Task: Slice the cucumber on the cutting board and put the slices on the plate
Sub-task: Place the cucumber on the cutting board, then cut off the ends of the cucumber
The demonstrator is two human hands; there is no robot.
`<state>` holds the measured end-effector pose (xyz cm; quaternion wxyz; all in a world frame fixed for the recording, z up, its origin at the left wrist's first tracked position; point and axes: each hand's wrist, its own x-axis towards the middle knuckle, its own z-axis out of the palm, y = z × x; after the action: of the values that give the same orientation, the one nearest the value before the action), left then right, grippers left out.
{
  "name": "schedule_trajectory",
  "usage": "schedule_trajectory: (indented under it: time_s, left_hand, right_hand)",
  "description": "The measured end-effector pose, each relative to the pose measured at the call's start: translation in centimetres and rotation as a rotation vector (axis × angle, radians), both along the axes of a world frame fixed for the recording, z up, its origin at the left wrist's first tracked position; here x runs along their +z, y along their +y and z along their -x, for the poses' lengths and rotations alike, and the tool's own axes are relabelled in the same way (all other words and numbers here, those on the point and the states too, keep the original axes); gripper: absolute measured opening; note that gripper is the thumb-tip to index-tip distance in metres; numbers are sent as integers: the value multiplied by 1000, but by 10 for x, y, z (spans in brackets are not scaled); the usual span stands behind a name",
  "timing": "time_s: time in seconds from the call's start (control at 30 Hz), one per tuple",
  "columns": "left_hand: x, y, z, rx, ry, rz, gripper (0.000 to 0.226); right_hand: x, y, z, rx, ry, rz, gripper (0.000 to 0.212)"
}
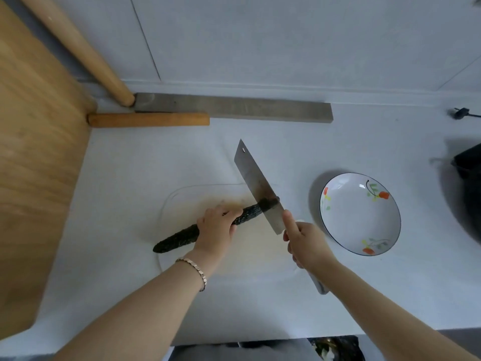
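A dark green bumpy cucumber (177,239) lies slantwise across a pale, see-through cutting board (250,246). My left hand (216,227) grips it round the middle and holds it down. My right hand (304,243) holds the handle of a cleaver (257,186), forefinger stretched along the blade's back. The blade stands on the cucumber near its right end. A white plate (360,214) with orange flowers sits to the right of the board, with nothing on it.
A large wooden board (36,157) leans at the left. A long rolling pin (78,50), a short wooden stick (148,119) and a grey bar (234,106) lie at the back by the wall. A dark pot (468,183) stands at the right edge.
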<state>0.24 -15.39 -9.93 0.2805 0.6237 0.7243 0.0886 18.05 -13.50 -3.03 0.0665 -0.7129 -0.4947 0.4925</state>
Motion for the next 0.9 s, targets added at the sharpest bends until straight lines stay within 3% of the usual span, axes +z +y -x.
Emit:
schedule_trajectory:
  time_s: [0.23,0.63,0.9]
  left_hand:
    - [-2,-1,-1,2,-3,13,39]
    - [0,6,4,-22,-31,78,39]
    - [2,4,3,-7,-67,51,39]
  right_hand:
    - [-12,-2,7,93,-88,-17,55]
    - [-24,13,15,107,-29,-6,53]
    - [-34,-18,25,17,-69,-83,50]
